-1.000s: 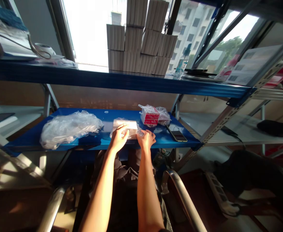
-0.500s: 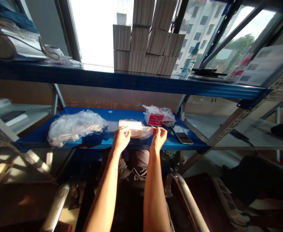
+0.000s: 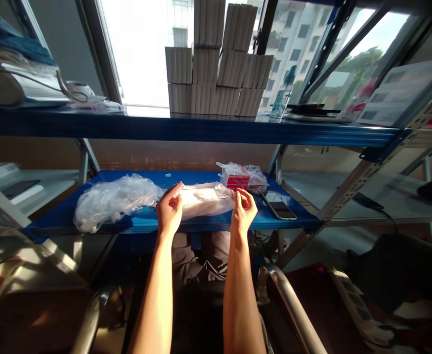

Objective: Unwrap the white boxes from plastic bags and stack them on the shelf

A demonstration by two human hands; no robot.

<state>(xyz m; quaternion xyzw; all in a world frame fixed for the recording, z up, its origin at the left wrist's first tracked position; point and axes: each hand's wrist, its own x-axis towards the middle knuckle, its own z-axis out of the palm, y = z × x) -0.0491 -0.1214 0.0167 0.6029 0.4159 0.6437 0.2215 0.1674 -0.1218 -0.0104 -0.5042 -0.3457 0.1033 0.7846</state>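
Observation:
A clear plastic bag [image 3: 210, 205] is stretched between my two hands, just above the front of the blue shelf. Inside or under its film lies a white box [image 3: 197, 195]; glare hides which. My left hand [image 3: 169, 209] pinches the bag's left end between thumb and fingers. At the other end, my right hand [image 3: 244, 209] pinches the bag's right edge. Just behind the right hand stands a red and white box [image 3: 236, 178] wrapped in clear film. A heap of clear plastic bags [image 3: 116, 199] lies left of my left hand.
On the blue lower shelf [image 3: 134, 227], a phone [image 3: 282, 207] lies at the right. Stacked grey-white boxes [image 3: 216, 73] fill the middle of the upper shelf [image 3: 142, 125]. Metal chair armrests [image 3: 285, 300] flank my lap.
My left hand has moved left and my right hand slightly right. The bag, which was bunched at its right end, is now drawn out wider over the white box.

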